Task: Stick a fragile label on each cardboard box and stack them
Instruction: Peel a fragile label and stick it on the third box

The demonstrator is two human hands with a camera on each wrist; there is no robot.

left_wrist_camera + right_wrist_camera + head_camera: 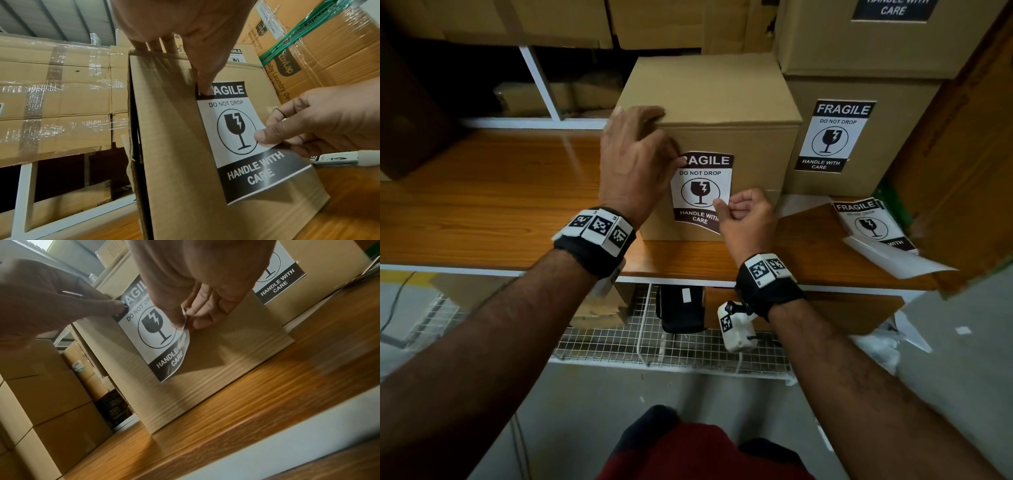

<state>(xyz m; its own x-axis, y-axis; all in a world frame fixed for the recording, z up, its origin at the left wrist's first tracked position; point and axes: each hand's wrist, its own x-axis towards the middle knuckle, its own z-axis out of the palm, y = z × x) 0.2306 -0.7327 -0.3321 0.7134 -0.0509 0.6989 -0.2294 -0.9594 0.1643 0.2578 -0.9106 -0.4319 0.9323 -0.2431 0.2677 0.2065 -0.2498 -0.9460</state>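
A: White-and-black paper fragile label (701, 190) looks thin, floppy and tacky-backed; best held by an edge. It lies on the brown cardboard box (726, 102) front, lower part curling off.

B: Left hand (635, 161), thumb at the label's 11 o'clock corner, fingers spread over the box top. Right hand (748, 214) pinches its 4 o'clock edge.

Box (726, 102) on shelf (482, 205), stacked boxes (859, 85) right (touching), labels (869, 222) beside

Wooden shelf top (482, 205) with white edge. Below – wire mesh rack (619, 342) holding black pouch (681, 308). Taped brown cartons (51, 97) at back – shrink-wrapped LuvLap carton (329, 48), green tape, at right.
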